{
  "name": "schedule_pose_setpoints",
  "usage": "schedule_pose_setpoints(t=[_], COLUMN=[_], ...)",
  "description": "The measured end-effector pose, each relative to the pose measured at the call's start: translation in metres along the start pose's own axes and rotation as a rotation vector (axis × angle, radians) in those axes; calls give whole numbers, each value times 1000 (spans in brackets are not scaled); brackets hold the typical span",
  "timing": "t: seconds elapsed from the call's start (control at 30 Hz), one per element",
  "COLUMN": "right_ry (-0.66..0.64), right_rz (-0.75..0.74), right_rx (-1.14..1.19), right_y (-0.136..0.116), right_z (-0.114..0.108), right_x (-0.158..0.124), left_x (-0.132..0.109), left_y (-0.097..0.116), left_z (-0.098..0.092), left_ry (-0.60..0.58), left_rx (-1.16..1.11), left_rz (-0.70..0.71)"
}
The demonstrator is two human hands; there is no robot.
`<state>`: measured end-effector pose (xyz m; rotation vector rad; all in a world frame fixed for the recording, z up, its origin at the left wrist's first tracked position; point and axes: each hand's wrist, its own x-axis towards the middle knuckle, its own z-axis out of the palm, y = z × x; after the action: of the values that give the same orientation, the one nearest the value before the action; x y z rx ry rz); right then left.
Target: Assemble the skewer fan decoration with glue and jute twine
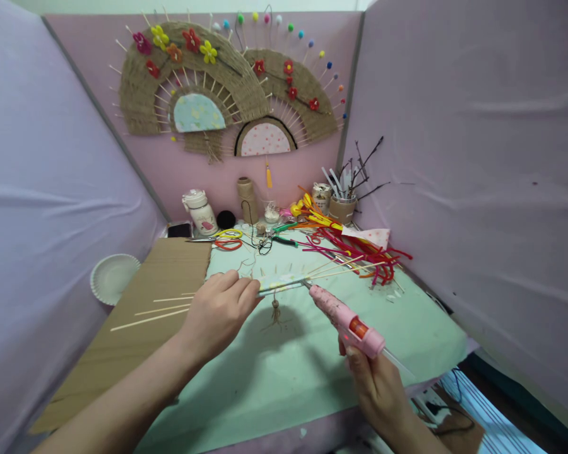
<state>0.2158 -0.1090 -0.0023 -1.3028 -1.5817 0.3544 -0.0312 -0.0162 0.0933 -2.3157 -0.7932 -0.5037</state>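
My left hand [224, 309] is closed round a flat piece covered in pale blue floral fabric [284, 282], tilted so that its edge faces me. Thin wooden sticks [158, 311] reach out from it to the left, and more extend to the right. Below its edge hangs a small twine tassel [275, 309]. My right hand [373, 378] grips a pink hot glue gun [348, 320] from below. The metal nozzle is at the right end of the fabric-covered edge; whether it touches cannot be made out. My left fingertips are partly hidden behind the hand.
Cardboard [170, 271] covers the table's left side, beside a white paper plate [115, 279]. Scissors [228, 243], pliers [284, 241], a twine spool [247, 200] and a white bottle [200, 212] stand or lie behind. Red and yellow pipe cleaners [341, 243] heap at right. Woven fans [194, 75] hang behind.
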Motion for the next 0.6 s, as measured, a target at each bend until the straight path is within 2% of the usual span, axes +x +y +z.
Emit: schedule_pose_setpoints(t=[0.23, 0.43, 0.6], right_ry=[20, 103, 38], right_rz=[38, 42, 62], right_rx=[-39, -44, -47], right_y=[10, 15, 6], right_z=[-1, 3, -4], right_x=[-5, -7, -2], left_x=[-1, -1, -1], left_y=[0, 0, 0], left_z=[0, 0, 0], left_ry=[1, 4, 6], left_rx=[-8, -4, -11], left_rz=[2, -3, -7])
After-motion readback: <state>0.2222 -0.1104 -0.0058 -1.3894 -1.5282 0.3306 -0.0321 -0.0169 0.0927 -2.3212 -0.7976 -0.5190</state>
